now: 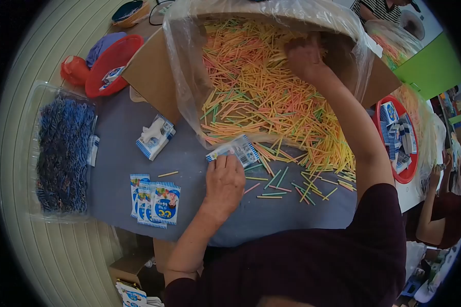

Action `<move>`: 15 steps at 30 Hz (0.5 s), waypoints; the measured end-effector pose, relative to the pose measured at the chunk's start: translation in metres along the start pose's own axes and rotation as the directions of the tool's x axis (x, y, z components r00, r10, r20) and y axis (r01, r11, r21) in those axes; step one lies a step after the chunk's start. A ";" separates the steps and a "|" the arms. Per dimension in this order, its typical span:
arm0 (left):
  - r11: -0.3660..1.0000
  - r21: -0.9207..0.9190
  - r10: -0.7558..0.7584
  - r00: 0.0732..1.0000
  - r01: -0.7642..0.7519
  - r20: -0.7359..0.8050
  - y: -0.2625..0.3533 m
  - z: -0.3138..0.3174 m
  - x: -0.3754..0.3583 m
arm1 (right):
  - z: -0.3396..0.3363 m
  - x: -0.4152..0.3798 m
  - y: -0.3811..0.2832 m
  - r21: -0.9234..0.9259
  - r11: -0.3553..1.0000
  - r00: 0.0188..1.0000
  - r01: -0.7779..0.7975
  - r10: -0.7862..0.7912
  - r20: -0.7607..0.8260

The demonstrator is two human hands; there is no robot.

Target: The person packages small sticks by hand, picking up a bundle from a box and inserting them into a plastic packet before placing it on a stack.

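Grey cloth [112, 158]; left hand [224, 181] holds packet [246, 151]; right hand [303, 59] among sticks [241, 61].

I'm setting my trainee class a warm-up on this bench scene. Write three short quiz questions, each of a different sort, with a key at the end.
1. Multiple choice. What are the fingers of the left hand on?
A) a purple cloth
B) a packet
C) a clear tray

2. True or false. The right hand is in among the coloured sticks in the box.

3. Fill the gap. The bowl to the right of the box, with packets in it, is coloured ____.

Key: 1. B; 2. True; 3. red.
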State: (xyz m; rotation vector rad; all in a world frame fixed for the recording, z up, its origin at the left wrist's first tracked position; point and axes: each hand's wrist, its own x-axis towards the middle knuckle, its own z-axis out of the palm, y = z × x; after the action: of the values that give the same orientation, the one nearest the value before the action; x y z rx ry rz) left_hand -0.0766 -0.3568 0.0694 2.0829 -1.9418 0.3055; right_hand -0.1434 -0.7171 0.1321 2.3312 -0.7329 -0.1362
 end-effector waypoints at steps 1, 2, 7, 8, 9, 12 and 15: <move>1.000 -0.013 0.005 1.000 -0.005 0.007 0.002 0.001 -0.002 | -0.004 -0.012 0.003 0.333 0.924 0.980 -0.187 0.152 0.130; 0.999 -0.040 -0.018 0.999 0.017 -0.028 0.002 0.001 -0.004 | 0.003 -0.022 0.007 0.328 0.924 0.977 -0.196 0.157 0.143; 0.958 -0.283 -0.087 0.981 0.035 -0.171 -0.005 0.002 -0.001 | 0.007 -0.070 0.013 0.972 0.025 0.918 -0.236 0.334 0.214; 0.963 -0.265 -0.117 0.970 0.058 -0.213 -0.004 0.001 0.003 | 0.011 -0.070 0.008 0.971 0.023 0.914 -0.239 0.342 0.217; 0.966 -0.246 -0.148 0.956 0.085 -0.253 -0.003 -0.001 0.005 | 0.021 -0.069 -0.001 0.987 -0.073 0.895 -0.145 0.416 0.162; 0.989 -0.001 -0.147 0.975 0.149 -0.164 0.013 -0.001 0.007 | 0.039 -0.063 -0.002 0.984 -0.125 0.892 -0.129 0.419 0.170; 0.990 -0.084 -0.129 0.967 0.114 -0.217 0.002 0.001 0.005 | 0.031 -0.066 0.005 0.952 -0.248 0.912 -0.181 0.320 0.257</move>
State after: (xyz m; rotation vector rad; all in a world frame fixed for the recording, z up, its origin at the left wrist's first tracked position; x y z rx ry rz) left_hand -0.0784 -0.3619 0.0702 2.0164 -1.6650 0.4182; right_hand -0.2102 -0.7024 0.1047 3.4378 -1.7390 1.3416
